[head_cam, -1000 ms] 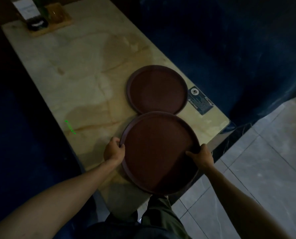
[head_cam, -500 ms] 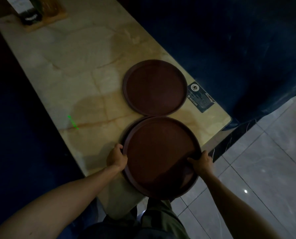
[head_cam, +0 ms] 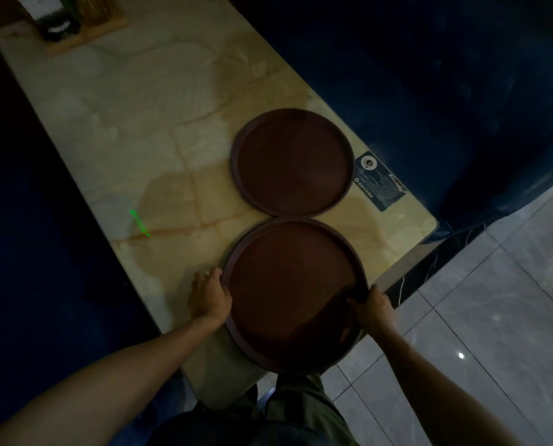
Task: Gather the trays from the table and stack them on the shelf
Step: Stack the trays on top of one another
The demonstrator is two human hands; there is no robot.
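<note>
At table (head_cam: 114, 130) near end: left hand (head_cam: 209, 299), right hand (head_cam: 373, 305) fingers curled, grasping near tray (head_cam: 293, 294) rim. Far tray (head_cam: 293, 162) untouched. Shelf unseen; nothing stacked yet, judging by layout.

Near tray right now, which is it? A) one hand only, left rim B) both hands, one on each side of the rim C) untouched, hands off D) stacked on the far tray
B: the left hand and right hand grip opposite sides of the near tray, which overhangs the table edge beside the far tray.
</note>
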